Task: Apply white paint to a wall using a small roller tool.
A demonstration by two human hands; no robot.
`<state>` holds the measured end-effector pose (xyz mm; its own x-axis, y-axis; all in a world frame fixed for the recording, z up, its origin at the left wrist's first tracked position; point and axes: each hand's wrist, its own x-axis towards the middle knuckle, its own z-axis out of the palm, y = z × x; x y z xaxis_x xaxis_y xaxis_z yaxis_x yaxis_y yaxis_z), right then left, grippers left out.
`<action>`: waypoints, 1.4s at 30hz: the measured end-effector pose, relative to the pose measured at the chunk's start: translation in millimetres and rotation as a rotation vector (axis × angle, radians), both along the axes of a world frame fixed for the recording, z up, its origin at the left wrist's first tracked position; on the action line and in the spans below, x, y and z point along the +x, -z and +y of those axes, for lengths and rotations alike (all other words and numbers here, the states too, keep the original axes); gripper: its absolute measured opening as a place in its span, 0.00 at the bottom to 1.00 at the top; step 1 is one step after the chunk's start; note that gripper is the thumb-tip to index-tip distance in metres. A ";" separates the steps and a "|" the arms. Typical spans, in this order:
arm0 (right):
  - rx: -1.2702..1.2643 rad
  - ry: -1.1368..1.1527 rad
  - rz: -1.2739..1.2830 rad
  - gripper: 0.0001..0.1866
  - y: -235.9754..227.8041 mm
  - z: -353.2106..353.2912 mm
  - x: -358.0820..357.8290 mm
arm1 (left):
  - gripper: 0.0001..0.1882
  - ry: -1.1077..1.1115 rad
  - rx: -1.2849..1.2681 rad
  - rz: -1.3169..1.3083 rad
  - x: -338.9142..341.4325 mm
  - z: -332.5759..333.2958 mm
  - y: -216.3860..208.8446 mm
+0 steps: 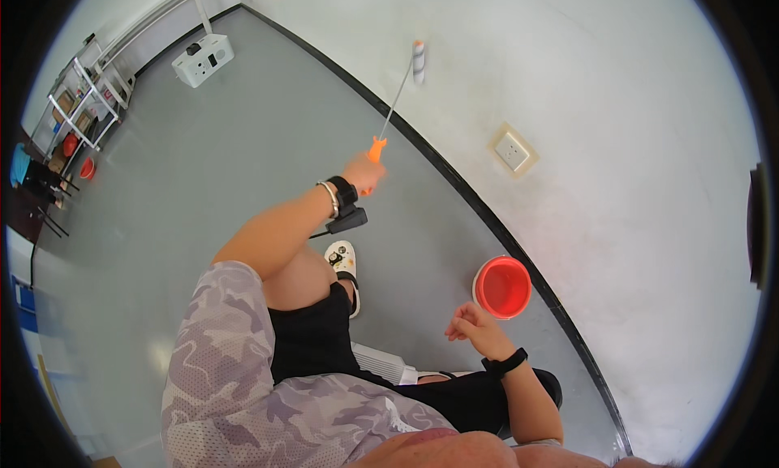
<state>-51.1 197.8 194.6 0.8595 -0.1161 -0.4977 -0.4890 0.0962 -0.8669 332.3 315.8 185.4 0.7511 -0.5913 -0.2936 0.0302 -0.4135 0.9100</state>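
Plainly, the left hand (pixel 364 174) is wrapped tight round the orange handle (pixel 374 151) of a paint roller — from that fist the thin metal shaft (pixel 398 99) runs up and to the right, so the long axis points away from the person, ending at the roller head (pixel 419 60) lying against the white wall (pixel 617 127). Further right, the right hand (pixel 475 322) hangs loosely curled, holding nothing, just beside the red bucket (pixel 502 286) on the grey floor (pixel 203 184) — well apart from the roller.
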 end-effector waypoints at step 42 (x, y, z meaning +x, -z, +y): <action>-0.099 -0.036 -0.040 0.06 -0.2 11.9 -6.0 | 0.07 0.092 0.091 -0.067 -0.9 -8.0 4.2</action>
<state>-57.1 209.7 194.8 0.8832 -0.1313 -0.4503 -0.4552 -0.0079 -0.8904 331.4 307.8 181.2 0.7145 -0.6321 -0.2999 -0.0715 -0.4924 0.8674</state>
